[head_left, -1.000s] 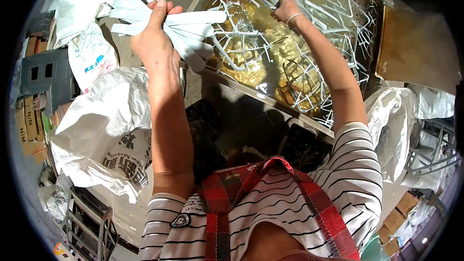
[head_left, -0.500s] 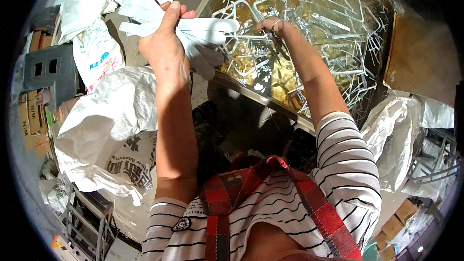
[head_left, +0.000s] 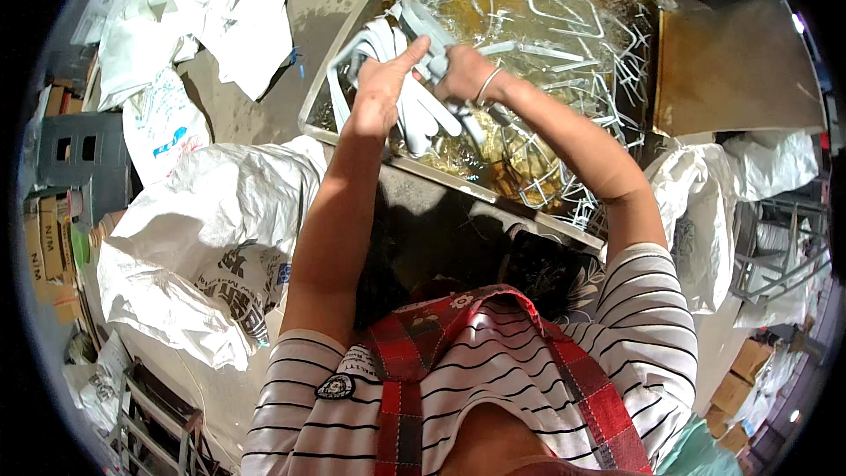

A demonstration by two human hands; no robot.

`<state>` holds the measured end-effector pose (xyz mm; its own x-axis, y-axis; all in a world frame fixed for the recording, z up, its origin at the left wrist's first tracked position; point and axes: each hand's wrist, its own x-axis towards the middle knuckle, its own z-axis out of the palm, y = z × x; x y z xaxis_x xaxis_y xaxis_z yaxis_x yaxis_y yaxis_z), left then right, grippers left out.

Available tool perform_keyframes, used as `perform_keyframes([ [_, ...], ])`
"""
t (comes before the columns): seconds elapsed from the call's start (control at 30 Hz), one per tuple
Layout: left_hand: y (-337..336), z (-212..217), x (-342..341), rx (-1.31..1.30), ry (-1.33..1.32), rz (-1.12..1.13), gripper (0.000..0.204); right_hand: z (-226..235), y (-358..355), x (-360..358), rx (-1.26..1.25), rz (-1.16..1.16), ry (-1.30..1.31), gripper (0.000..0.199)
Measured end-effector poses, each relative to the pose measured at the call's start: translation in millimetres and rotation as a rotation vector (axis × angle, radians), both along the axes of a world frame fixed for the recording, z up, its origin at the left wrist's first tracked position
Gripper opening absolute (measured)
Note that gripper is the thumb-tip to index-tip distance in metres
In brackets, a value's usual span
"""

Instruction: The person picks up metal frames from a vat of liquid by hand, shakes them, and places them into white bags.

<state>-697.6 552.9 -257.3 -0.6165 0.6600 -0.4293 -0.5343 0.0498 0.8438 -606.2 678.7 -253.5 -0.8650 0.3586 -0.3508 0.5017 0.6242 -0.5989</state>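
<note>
a bundle of flat, pale grey plastic strips [head_left: 421, 119] is above the near left corner of a metal tub [head_left: 493, 197], some strips bent into loops at its far left side, others fanning toward the wearer. the left grip [head_left: 381, 86] is closed around it, thumb laid across the top. the right grip [head_left: 469, 76] is right at the bundle's other side, fingers curled against greyish pieces; i cannot tell whether it is clasping any.

to handle this well, i would keep the left thumb firm so no strip slides out, bring the ends level, and feed pieces in flat, one alongside another. the strips look wet, so they are probably slippery; a light squeeze that doesn't crease the loops seems best.

in the tub, yellowish liquid holds a tangle of thin white sprues [head_left: 627, 110] toward the right, and a rounded rectangular frame [head_left: 568, 28] lies farther back. that tangle could snag a strip, and glare hides part of what is under the surface. the tub's near rim runs below both forearms. a brown board [head_left: 740, 70] bounds the right side, while an open white woven sack [head_left: 189, 225] is just beside the left forearm. a grey plastic stool [head_left: 85, 163] is farther left.
</note>
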Motion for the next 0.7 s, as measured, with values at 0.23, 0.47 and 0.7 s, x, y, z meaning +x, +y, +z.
perform_keyframes([
  [0.23, 18.5, -0.3, 23.4, 0.103, -0.159, 0.09, 0.026, -1.7, -2.9, 33.4, -0.021, 0.145, 0.065, 0.067],
  [0.47, 14.7, -20.7, 3.4, 0.252, -0.174, 0.116, 0.026, 27.7, 9.2, 66.0, -0.251, -0.006, 0.362, 0.094],
  [0.7, 1.5, -19.0, -12.1, 0.283, -0.294, 0.12, 0.024, -57.4, 15.0, 125.1, -1.224, -0.762, 0.07, 0.073],
])
